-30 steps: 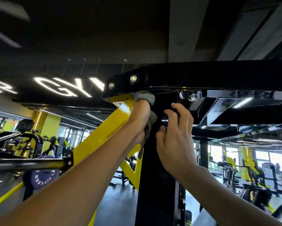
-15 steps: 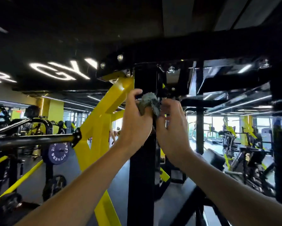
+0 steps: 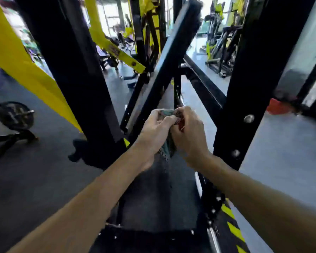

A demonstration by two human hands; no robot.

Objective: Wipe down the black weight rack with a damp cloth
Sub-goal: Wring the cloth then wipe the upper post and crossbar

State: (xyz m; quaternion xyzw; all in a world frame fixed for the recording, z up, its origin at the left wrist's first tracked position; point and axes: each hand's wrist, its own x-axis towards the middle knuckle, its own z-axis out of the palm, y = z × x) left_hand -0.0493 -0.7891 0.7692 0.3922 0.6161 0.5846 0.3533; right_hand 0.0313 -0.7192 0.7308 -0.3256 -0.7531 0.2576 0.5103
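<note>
Your rack posts [image 3: 76, 70] read as black painted metal, semi-gloss, with bright bare-metal bolt heads [image 3: 249, 118]. The cloth [image 3: 166, 112] you've got is coarse woven fabric, grey-green; floor [image 3: 34, 179] looks matt, rubbery

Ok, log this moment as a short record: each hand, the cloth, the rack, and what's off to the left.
left hand: grips the cloth from its left side
right hand: pinches the cloth's upper right part
cloth: bunched between both hands, lower end hanging, apparently clear of the rack
black weight rack: uprights flank the hands
left side: yellow brace, weight plate
</note>
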